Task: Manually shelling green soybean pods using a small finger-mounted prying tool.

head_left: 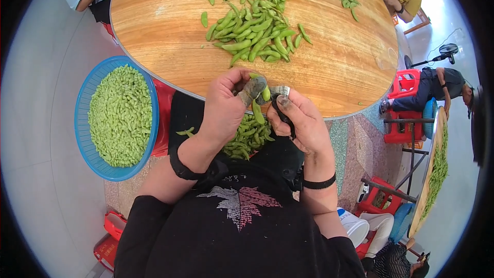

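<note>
My left hand [224, 105] pinches green edamame pods [258, 111] between its thumb and fingers, over the near edge of the table. Grey, worn wraps cover some of its fingertips. Close beside it, my right hand [307, 123] is closed around a small tool with a black looped handle [286, 115], which looks like scissors; its blades are hidden by the fingers. White tape circles one right finger, and the thumb is stained dark. Below the hands, more pods [248, 141] lie heaped on my lap. Straight ahead, a pile of pods [257, 33] rests on the wooden table.
A blue basket [81, 118] full of pale green pods stands at my left on a red stool [162, 116]. Other people sit at the table's far left and far right. A white bucket [354, 228] is at lower right, near a second table [426, 175].
</note>
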Available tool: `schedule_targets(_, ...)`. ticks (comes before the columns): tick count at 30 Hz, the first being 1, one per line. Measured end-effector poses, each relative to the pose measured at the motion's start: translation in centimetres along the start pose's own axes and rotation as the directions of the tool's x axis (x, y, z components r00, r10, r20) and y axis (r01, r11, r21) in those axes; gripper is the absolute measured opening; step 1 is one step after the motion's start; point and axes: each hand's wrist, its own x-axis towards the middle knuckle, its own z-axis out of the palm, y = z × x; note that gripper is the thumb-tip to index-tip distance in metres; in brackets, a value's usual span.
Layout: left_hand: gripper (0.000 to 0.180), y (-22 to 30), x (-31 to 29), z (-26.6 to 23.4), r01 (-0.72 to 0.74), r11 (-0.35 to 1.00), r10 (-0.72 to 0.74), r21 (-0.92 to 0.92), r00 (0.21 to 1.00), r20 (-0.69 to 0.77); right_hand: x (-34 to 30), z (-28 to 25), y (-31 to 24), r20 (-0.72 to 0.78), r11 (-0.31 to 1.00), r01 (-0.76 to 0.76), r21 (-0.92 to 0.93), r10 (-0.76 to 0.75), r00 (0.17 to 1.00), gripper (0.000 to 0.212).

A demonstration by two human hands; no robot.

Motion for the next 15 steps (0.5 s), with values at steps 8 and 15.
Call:
schedule_targets(8,0.014,-0.8,-0.3,-1.2,0.083,0.996,-0.077,-0.037,0.987,0.141,0.1,-0.2,0.8,-0.026,0.999,-0.043,0.018,0.043,0.999,0.014)
schedule_targets(15,0.015,1.2,-0.3,-0.5,-0.046,0.874,-0.041,0.484,0.985,0.167,0.7,0.2,2.3,-0.178,0.954,0.071,-0.292,-0.127,0.976,0.014)
